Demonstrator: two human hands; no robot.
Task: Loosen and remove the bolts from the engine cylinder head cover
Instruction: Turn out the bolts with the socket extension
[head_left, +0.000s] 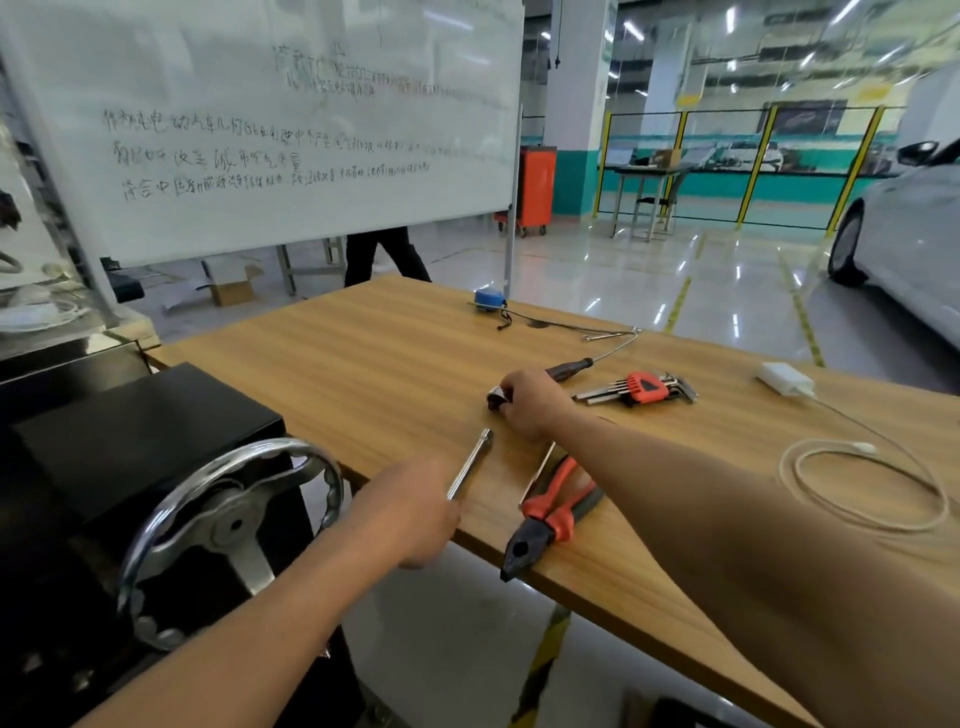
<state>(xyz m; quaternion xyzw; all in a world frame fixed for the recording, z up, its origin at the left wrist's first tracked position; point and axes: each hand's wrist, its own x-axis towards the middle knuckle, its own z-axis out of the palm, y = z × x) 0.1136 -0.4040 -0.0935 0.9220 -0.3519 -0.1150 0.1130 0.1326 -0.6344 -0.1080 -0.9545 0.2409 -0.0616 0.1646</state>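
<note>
My left hand (415, 512) grips the near end of a slim chrome extension bar (471, 462), whose socket end points away over the wooden table (363, 364). Just beyond that tip, my right hand (530, 402) rests on the table with its fingers curled around the head of a ratchet wrench (497, 397). The wrench's dark handle (569, 368) sticks out past the hand to the right. No bolts and no cylinder head cover are in sight.
Orange-handled pliers (556, 512) lie by the table's near edge. A red hex key set (644, 388), a white charger (784, 379) with coiled cable (862, 483) and a blue tape measure (489, 300) lie further off. A chrome handwheel (223, 519) on a black stand is at left.
</note>
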